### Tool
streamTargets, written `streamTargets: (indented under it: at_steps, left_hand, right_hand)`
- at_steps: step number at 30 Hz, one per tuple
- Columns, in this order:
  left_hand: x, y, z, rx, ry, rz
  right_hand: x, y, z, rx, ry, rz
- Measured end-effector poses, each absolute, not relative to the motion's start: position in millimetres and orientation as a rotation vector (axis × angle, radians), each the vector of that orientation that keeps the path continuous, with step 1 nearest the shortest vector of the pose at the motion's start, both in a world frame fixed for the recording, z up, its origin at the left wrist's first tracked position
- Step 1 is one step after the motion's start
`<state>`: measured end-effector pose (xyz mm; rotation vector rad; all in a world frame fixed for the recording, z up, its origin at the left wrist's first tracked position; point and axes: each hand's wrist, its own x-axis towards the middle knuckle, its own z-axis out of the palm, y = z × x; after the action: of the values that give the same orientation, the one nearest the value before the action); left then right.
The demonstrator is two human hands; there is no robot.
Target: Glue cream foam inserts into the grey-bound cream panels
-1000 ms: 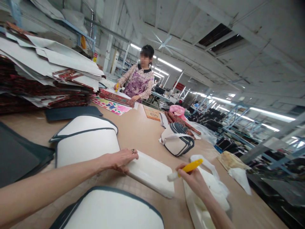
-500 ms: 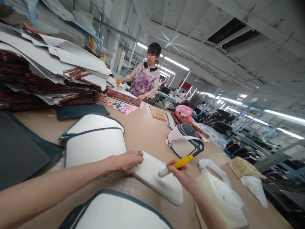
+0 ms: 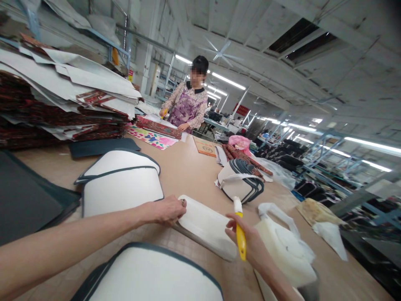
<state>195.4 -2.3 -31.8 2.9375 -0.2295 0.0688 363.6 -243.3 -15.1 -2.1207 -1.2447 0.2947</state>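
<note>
A stack of long white pieces [image 3: 206, 225] lies on the table in front of me. My left hand [image 3: 167, 211] is closed at its left end, with the fingertips pinching the edge of the top piece, which looks slightly curled. Over the right end of the stack, my right hand [image 3: 246, 236] holds a brush [image 3: 240, 238] with a yellow handle. Its white bristles point up and away, and the handle end hangs down past the fingers. To the right of that hand stands a white plastic jug [image 3: 286, 251] with a handle.
White panels with dark edges [image 3: 122, 190] lie at left, with more white panels [image 3: 156, 276] nearest me. A bundle of panels [image 3: 239, 184] sits beyond my right hand. Tall sheet piles [image 3: 69, 92] rise at far left. A co-worker [image 3: 191, 100] stands across the table [image 3: 183, 167].
My right hand has turned the brush from bristles down at the stack to bristles up, and moved slightly right. My left hand stays at the stack's left end. The view has shifted slightly.
</note>
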Motion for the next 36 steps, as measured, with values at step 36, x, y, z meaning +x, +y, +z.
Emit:
streamTargets:
  at_steps: [36]
  left_hand:
    - [130,25,100,2.008,0.169,0.990]
  right_hand:
    - [320,-264,113,-1.821,-1.111,-0.403]
